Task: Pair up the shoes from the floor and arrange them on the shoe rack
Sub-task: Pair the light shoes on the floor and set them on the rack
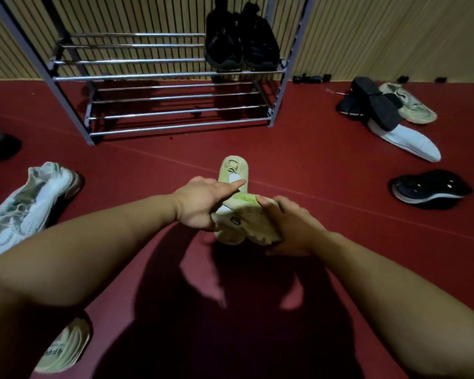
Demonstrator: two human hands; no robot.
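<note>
Left hand (200,201), right hand (290,228) on pale footwear (231,170) (rack (148,76): two black shoes (241,42))

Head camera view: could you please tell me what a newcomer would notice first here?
At centre, the left hand and right hand grip pale yellow-green shoes above the dark red floor. Behind stands a silver metal-bar shoe rack, a pair of black sneakers on its upper shelf, right end. A heap of mixed shoes lies right.

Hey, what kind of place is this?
Probably an indoor entryway or shoe-storage corner: a metal shoe rack stands against a slatted wall, a black pair sits on it, and loose shoes lie scattered on the red floor.
</note>
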